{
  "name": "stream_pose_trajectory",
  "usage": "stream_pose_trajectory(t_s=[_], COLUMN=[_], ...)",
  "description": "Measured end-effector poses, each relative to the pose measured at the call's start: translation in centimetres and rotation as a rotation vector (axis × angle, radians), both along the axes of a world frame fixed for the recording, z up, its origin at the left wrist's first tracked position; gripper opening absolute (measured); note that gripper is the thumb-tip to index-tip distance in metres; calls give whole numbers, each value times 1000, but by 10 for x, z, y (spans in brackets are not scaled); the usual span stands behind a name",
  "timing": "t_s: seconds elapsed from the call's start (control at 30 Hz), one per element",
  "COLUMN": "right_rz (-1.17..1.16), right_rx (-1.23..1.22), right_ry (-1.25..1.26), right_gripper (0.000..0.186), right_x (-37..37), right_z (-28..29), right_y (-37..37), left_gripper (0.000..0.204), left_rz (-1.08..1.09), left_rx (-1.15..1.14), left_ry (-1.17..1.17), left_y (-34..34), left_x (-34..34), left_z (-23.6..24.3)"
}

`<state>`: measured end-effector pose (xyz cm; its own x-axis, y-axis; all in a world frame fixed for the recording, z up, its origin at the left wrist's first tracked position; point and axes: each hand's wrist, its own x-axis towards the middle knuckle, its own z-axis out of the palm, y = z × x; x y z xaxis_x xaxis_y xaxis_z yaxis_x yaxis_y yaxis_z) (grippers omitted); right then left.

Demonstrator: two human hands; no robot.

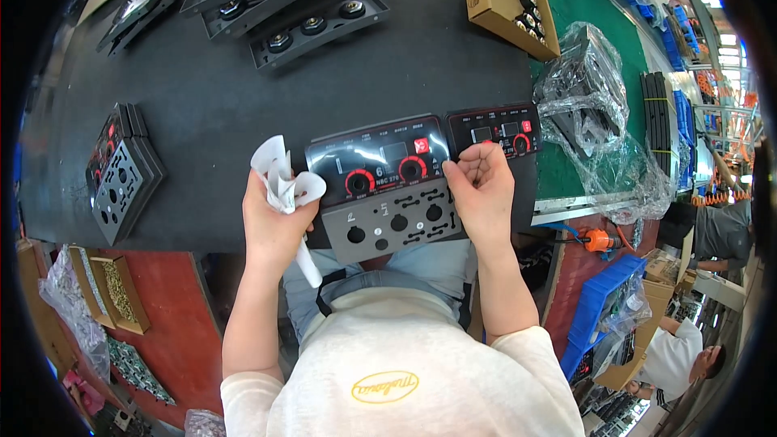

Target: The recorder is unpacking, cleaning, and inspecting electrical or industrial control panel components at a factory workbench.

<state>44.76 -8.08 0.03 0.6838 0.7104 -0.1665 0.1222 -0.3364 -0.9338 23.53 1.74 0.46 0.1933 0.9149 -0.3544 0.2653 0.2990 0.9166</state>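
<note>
My left hand (275,226) is closed round crumpled white paper (283,182), and a rolled strip of it hangs below the fist. In front of me a metal panel with a glossy black control face (380,160) lies at the table's near edge. Its grey lower face (392,218), pierced with round and slotted holes, tilts toward me over my lap. My right hand (483,194) is at the panel's right edge, fingers curled and thumb against the index finger. Whatever is in that pinch is too small to make out. A second black-faced panel (494,131) lies just behind the right hand.
Several stacked panels (121,170) stand at the left. Grey brackets with round black fittings (312,26) lie at the far side. An open cardboard box (514,12) holds small round parts; plastic-wrapped parts (583,89) lie right. A co-worker (676,356) is at the lower right.
</note>
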Motion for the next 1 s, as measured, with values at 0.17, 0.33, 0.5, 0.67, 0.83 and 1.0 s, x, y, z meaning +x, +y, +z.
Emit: stream_pose_trajectory(t_s=[0.17,0.33,0.5,0.67,0.83,1.0], right_rz=[12,24,43,139,196,190], right_rx=[-36,-52,-123,-185,-245,-224], right_ry=[-11,7,-5,-85,-294,-425], right_gripper=[21,18,18,20,23,18], right_x=[-1,0,3,9,16,6], right_z=[3,4,9,12,13,11], right_y=[2,3,7,11,8,-8], left_gripper=[33,31,31,32,38,22], left_rz=[15,23,27,29,11,149], left_rx=[-5,0,-15,-16,-21,-177], left_ry=[-8,-37,-19,2,-59,-425], left_y=[-2,-2,-1,0,1,-4], left_x=[-2,-1,0,-1,1,-27], left_z=[-3,-3,-3,-2,0,-4])
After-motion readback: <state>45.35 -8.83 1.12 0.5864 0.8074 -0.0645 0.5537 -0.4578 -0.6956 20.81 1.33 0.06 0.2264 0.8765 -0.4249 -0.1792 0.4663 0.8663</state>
